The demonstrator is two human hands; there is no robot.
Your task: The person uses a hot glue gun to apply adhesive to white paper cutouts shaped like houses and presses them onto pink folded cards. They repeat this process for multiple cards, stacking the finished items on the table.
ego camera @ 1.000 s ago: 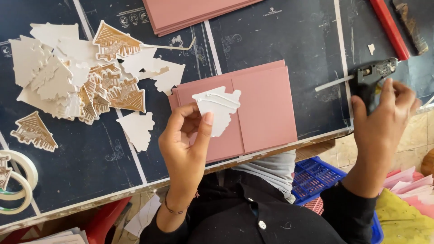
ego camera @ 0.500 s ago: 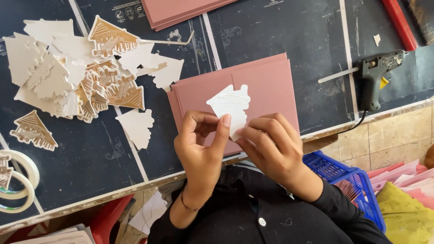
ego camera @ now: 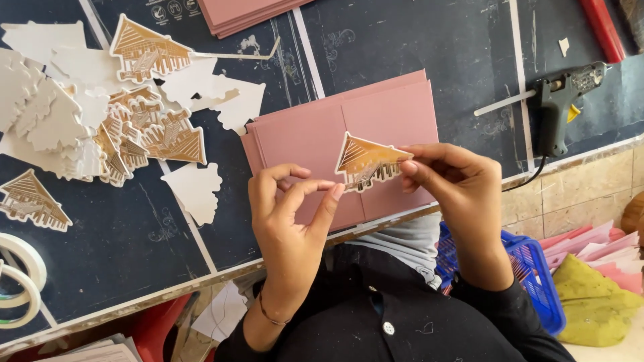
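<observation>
Holding a house-shaped printed cutout (ego camera: 367,161) between both hands, the person keeps it just above the pink card stack (ego camera: 349,137) that lies at the near edge of the table (ego camera: 429,47). The right hand (ego camera: 463,194) pinches the cutout's right tip between thumb and fingertips, printed face up; the left hand (ego camera: 288,214) grips nothing, its thumb and forefinger curled and touching the cutout's lower left edge. By the look of it, the step in hand is lining the piece up over the pink card, so the next move calls for keeping it level and pressing it flat within the card's borders. Further out to the left lie a blank white cutout (ego camera: 196,191) and a heap of printed and blank cutouts (ego camera: 94,114), with tape rolls (ego camera: 17,278) at the near left. A black glue gun (ego camera: 560,100) rests well apart on the right, beside a red bar (ego camera: 604,27). Another pink stack (ego camera: 241,13) sits at the far edge.
</observation>
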